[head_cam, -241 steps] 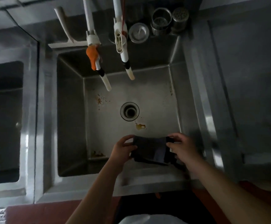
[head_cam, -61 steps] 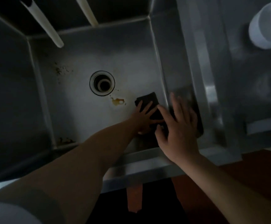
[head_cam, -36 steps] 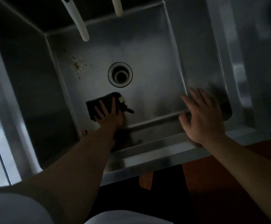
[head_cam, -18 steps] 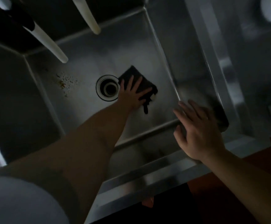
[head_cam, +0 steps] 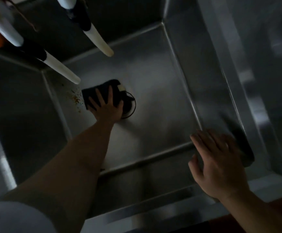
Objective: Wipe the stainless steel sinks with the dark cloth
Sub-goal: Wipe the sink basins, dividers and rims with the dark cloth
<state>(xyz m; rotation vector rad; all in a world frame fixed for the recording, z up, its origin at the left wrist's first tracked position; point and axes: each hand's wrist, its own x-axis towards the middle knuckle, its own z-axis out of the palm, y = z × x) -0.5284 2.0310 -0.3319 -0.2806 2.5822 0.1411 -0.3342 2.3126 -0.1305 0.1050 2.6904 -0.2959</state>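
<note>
One sink (head_cam: 155,101), one dark cloth (head_cam: 101,91), two white spouts (head_cam: 100,42) overhead and two bare hands: the left hand (head_cam: 105,106) presses the cloth flat on the sink floor with fingers spread, gripping nothing. The cloth and hand cover part of the drain (head_cam: 130,106), beside orange specks (head_cam: 75,98). The right hand (head_cam: 217,163) hangs open and empty near the front right corner, blurred; the spouts are cut off at the top.

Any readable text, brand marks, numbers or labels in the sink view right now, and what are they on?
None can be read.
The dark cloth under the left hand has a small pale tag at its corner, too blurred to show any print.
The sink, the two spouts and the right hand show no markings.
</note>
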